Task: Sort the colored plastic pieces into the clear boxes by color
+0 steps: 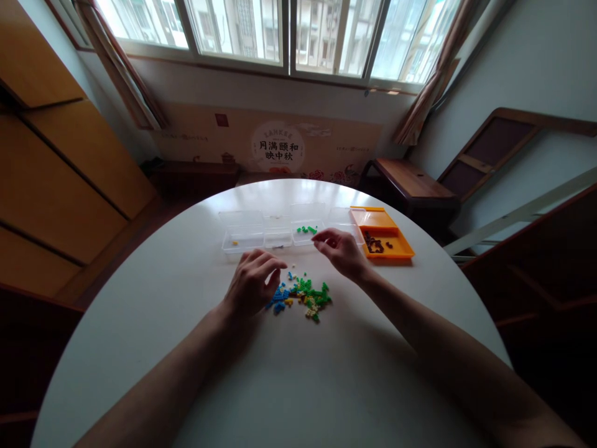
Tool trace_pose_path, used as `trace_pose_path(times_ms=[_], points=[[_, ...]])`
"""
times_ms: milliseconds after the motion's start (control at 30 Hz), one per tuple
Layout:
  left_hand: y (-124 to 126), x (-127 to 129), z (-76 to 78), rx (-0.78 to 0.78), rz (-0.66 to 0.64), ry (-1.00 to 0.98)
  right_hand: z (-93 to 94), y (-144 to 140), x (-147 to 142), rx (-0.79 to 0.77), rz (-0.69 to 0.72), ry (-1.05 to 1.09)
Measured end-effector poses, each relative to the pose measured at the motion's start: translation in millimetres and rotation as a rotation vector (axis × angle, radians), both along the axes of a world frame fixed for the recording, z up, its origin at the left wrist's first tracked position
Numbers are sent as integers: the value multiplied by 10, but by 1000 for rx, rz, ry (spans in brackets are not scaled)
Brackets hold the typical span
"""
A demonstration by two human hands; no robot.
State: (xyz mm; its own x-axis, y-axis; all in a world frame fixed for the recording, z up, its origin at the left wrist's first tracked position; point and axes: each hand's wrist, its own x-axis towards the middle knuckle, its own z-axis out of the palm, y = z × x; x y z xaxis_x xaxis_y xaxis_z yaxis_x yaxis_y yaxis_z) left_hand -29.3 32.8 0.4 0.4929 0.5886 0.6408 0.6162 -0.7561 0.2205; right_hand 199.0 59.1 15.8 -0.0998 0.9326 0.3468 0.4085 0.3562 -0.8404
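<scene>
White and smooth, one round table [298, 386] fills the foreground, with two bare forearms stretched over it. On it lies one loose heap of small knobbly plastic pieces, too many and too small to count: blue pieces [280, 296] on the left, green pieces [305, 286] behind and to the right, cream pieces [311, 308] at the near right, a few yellow among them. The left hand [252, 278] is at the heap's left edge, palm down, its thumb and forefinger parted. One tiny pale piece [293, 266] sits just past that forefinger. The right hand [341, 252] is farther out, fingertips bunched beside the clear plastic boxes [242, 218]; whether they pinch anything cannot be told. About four thin-walled compartments stand in a row, one with a single yellow piece [235, 242], another with several green bits [306, 229]. At their right, one orange tray [402, 252] of two sections has dark brown pieces [374, 243] in its near section. Beyond are one wooden bench [413, 177], one printed panel [321, 143] and two curtains [122, 71].
</scene>
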Motion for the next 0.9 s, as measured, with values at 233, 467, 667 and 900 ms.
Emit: trace_pose_path(times_ms=[233, 467, 667, 900], points=[[-12, 6, 4, 15, 19, -5, -43, -490, -104, 104, 304, -347], [-23, 19, 1, -8, 10, 5, -58, -571, -250, 122, 323, -608], [-29, 19, -2, -21, 22, 7, -74, -585, -293, 125, 307, -680], [-24, 41, -8, -19, 7, 2, -15, -581, -346, 23, 254, -724]])
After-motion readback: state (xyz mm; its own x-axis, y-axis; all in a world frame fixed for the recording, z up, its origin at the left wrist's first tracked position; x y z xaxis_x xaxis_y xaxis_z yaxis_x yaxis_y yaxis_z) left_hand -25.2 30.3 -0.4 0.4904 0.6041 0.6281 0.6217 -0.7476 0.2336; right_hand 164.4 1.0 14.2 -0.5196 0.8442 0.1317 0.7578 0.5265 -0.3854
